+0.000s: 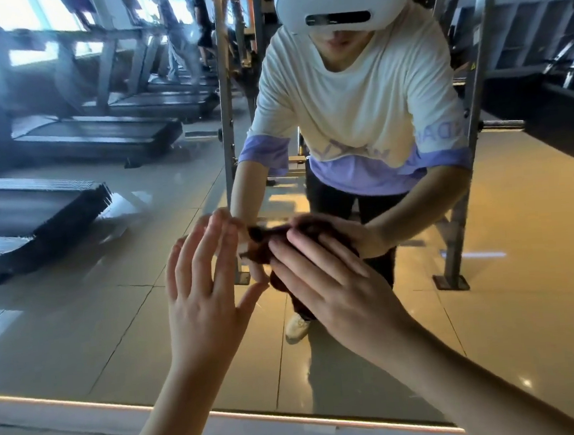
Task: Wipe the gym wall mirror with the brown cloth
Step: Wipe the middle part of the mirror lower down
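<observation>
The fingers [302,250] of the right hand [328,282] lie straight and close together on top of the cloth [262,252], pressing it flat against the mirror [80,319]. The cloth is a dark brown wad, mostly hidden under that hand, with a bunched end sticking out to the left past the fingertips and another bit showing below them. Just beside it, the left hand [202,292] is spread flat against the glass and holds nothing, its fingers straight and slightly apart and its thumb angled out toward the cloth. The two hands sit near each other, low and about centre on the mirror.

In the glass the person's reflection leans in, wearing a white headset [340,0] and a cream shirt [354,85] with purple edging (the mirrored hands meet the real ones). Treadmills [93,136] line the reflected left side, and a grey rack [226,119] stands behind the person on a glossy tiled floor [523,267]. A lit strip [260,422] runs along the mirror's lower edge.
</observation>
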The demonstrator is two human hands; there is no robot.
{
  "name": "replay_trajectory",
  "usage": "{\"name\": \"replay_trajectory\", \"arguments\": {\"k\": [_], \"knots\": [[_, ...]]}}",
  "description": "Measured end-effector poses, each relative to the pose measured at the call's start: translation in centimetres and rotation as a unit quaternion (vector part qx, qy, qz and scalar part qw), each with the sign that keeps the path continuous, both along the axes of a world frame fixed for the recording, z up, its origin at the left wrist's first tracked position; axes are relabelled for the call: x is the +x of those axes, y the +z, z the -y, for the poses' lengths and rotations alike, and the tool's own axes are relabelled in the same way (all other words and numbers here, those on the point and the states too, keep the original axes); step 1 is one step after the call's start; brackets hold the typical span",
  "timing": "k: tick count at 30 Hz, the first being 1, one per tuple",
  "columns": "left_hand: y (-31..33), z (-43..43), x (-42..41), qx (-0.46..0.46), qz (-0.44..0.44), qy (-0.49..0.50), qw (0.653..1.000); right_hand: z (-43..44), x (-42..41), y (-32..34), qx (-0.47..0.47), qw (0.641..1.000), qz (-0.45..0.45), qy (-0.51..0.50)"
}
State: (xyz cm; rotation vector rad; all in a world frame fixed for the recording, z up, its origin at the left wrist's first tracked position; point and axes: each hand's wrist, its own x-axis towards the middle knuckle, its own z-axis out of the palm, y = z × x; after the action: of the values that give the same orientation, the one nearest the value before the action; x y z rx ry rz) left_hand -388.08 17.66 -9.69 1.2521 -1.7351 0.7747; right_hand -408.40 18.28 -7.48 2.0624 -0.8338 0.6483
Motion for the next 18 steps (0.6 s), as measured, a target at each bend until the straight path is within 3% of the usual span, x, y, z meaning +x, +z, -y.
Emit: {"name": "replay_trajectory", "arguments": {"k": [2, 6, 8, 12, 14, 18], "knots": [[0.0, 0.0, 0.1, 0.004, 0.003, -0.003, 1.0, -0.6, -1.8, -0.4, 0.022, 1.0, -0.015, -0.016], [-0.1, 0.0, 0.1, 0.019, -0.003, -0.005, 1.0, -0.2, -3.1, 3.7, -0.004, 0.985, 0.17, -0.008], [-0.1, 0.1, 0.1, 0.018, -0.006, -0.008, 1.0, 0.1, -1.6, 4.4, -0.013, 0.978, 0.21, 0.004], [-0.2, -0.1, 0.2, 0.016, -0.001, -0.008, 1.0, -0.3, -2.0, -0.6, -0.002, 1.0, -0.028, -0.007], [-0.1, -0.2, 0.2, 0.021, 0.002, -0.007, 1.0, -0.8, -3.7, -0.9, 0.017, 0.998, -0.05, -0.022], [0.0, -0.1, 0.1, 0.028, -0.005, -0.01, 1.0, -0.3, -3.5, 4.4, 0.002, 0.987, 0.163, -0.006]]}}
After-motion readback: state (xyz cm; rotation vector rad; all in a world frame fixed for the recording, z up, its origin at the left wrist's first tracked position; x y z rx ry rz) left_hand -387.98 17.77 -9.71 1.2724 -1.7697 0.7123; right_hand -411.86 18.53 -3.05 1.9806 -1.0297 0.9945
